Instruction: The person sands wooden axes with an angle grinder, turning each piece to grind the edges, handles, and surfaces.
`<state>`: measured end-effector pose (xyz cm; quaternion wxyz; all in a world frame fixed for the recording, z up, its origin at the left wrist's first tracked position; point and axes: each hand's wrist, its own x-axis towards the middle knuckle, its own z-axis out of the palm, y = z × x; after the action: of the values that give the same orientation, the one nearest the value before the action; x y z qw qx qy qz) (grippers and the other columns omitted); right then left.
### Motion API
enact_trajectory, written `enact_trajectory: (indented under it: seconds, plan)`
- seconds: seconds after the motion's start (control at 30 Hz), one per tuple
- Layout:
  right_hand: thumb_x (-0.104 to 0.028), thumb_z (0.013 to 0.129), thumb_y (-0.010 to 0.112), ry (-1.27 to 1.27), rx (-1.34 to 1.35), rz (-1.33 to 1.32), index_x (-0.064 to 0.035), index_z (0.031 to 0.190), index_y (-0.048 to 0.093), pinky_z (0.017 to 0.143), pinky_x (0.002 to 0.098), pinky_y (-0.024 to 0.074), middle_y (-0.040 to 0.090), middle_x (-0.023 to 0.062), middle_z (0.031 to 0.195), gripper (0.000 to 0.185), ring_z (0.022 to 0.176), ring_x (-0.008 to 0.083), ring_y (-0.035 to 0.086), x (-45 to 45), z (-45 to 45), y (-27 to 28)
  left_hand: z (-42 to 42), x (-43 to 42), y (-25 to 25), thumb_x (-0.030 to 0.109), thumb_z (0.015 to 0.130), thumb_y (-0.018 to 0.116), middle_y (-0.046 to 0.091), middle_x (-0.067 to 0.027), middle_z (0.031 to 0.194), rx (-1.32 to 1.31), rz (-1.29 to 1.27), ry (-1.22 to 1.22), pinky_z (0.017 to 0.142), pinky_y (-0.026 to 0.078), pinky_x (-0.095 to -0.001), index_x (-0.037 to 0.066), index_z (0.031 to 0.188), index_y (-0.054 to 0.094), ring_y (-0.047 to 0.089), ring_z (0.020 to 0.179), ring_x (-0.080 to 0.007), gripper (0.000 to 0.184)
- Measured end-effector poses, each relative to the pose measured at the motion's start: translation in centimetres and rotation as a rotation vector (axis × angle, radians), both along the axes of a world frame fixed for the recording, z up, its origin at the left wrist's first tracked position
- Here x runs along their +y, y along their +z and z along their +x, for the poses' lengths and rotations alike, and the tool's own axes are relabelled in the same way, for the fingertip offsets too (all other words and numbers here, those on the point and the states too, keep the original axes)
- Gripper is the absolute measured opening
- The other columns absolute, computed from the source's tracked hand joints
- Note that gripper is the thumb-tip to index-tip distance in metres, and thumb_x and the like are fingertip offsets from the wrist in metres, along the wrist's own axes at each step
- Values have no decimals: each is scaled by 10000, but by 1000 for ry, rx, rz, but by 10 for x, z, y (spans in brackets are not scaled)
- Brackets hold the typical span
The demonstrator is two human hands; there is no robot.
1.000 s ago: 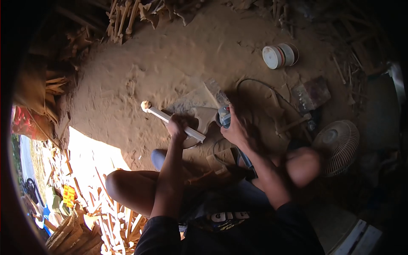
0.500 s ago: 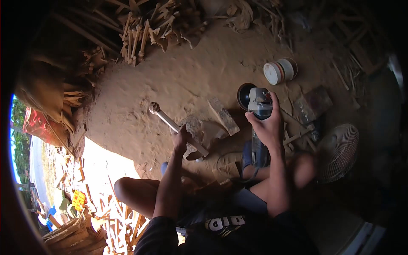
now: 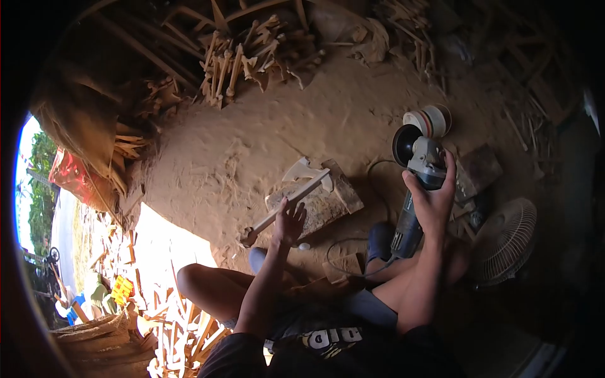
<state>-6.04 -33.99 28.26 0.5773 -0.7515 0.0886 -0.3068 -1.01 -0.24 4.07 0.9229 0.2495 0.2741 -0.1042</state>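
- A person in dark clothing sits cross-legged on a dusty, brown dirt floor (image 3: 208, 164), seen from above by a head-worn camera.
- The left hand (image 3: 290, 223) is at a long, slim bar (image 3: 308, 188) with a knobbed end; its fingers are loosely spread and overlap the bar, and whether they grip it cannot be told.
- The bar slants in front of the person, its knobbed end toward the lower left and its other end toward the upper right, over or close to a rough-topped block (image 3: 321, 217).
- The right hand (image 3: 436, 205) is wrapped around an angle grinder (image 3: 409, 217), thumb on one side and fingers on the other. The grinder stands out to the right of the bar, well apart from it, its round black disc (image 3: 406, 145) uppermost.
- A pale bucket (image 3: 416, 120) lies on its side beyond the disc, partly overlapped by it in this view.
- A dark cord (image 3: 329, 252) curves over the ground near the feet.
- A round fan (image 3: 507, 242) with a wire cage is beside the right knee.
- Knob-ended, bone-like pieces (image 3: 234, 69) are heaped at the far edge of the floor.
- Bright sunlight falls on the ground at the lower left, near a jumble of pale pieces (image 3: 183, 327).
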Motion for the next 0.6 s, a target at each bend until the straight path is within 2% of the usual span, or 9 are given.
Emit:
enact_trajectory:
  seconds: [0.1, 0.17, 0.23, 0.33, 0.37, 0.47, 0.5, 0.57, 0.6]
  plan:
    - [-119, 804, 844, -10, 2, 10, 0, 1494, 348, 950, 363, 521, 580, 161, 1296, 858, 1101, 215, 619, -1, -1, 0, -24, 2, -9, 359, 976, 678, 596, -122, 1334, 46, 30, -770, 985, 524, -431, 128, 1435, 480, 634, 1153, -269, 550]
    - [-116, 804, 843, 8, 10, 41, 6, 1490, 350, 940, 357, 525, 578, 159, 1295, 853, 1090, 214, 621, 0, -2, 1, -31, -1, -1, 349, 962, 689, 601, -157, 1337, -178, 760, -1001, 896, 549, -434, 116, 1476, 442, 658, 1107, -306, 616]
    - [-113, 805, 841, 34, 9, 71, 11, 1487, 354, 934, 358, 529, 581, 156, 1287, 847, 1083, 212, 623, 0, 0, 1, -41, -5, 12, 315, 942, 698, 609, -172, 1286, -333, 1393, -1015, 853, 553, -448, 100, 1432, 458, 658, 1084, -341, 587]
    - [-126, 803, 844, 67, 31, 103, 9, 1485, 360, 937, 359, 529, 586, 158, 1288, 847, 1085, 218, 628, 1, 4, -6, -57, -11, 18, 225, 905, 706, 623, -164, 1126, -443, 2160, -691, 857, 527, -484, 67, 1242, 561, 621, 1084, -390, 400]
    - [-132, 802, 845, 79, 46, 110, 8, 1485, 362, 941, 359, 529, 587, 160, 1291, 849, 1088, 221, 630, 2, 6, -10, -59, -4, -12, 237, 880, 708, 589, -152, 1061, -415, 2104, -767, 859, 510, -503, 71, 1128, 605, 594, 1102, -417, 316]
    - [-152, 789, 852, 77, 81, -7, 2, 1487, 360, 958, 374, 524, 582, 178, 1322, 868, 1105, 241, 637, 14, 7, -18, -54, 14, -69, 215, 891, 666, 581, -187, 1096, -762, 2175, -913, 856, 498, -534, 82, 1152, 589, 582, 1108, -426, 303]
    - [-173, 784, 850, 87, 84, -129, 1, 1491, 353, 971, 388, 517, 589, 198, 1324, 882, 1126, 264, 641, 16, 12, -24, -54, 20, -70, 237, 871, 684, 572, -189, 1105, -771, 2130, -902, 832, 500, -545, 83, 1158, 577, 583, 1075, -432, 343]
    - [-184, 788, 831, 130, 102, -141, -27, 1514, 336, 996, 410, 501, 594, 214, 1330, 892, 1180, 298, 624, 28, 10, -39, -53, 30, -74, 281, 832, 720, 555, -193, 1123, -787, 2039, -886, 784, 504, -566, 86, 1171, 553, 585, 1009, -443, 425]
    - [-189, 790, 823, 160, 158, -142, -42, 1522, 331, 1009, 415, 494, 590, 223, 1342, 894, 1206, 316, 615, 36, 8, -40, -57, 31, -64, 260, 837, 711, 561, -192, 1069, -686, 1977, -947, 755, 509, -561, 80, 1148, 555, 590, 947, -444, 392]
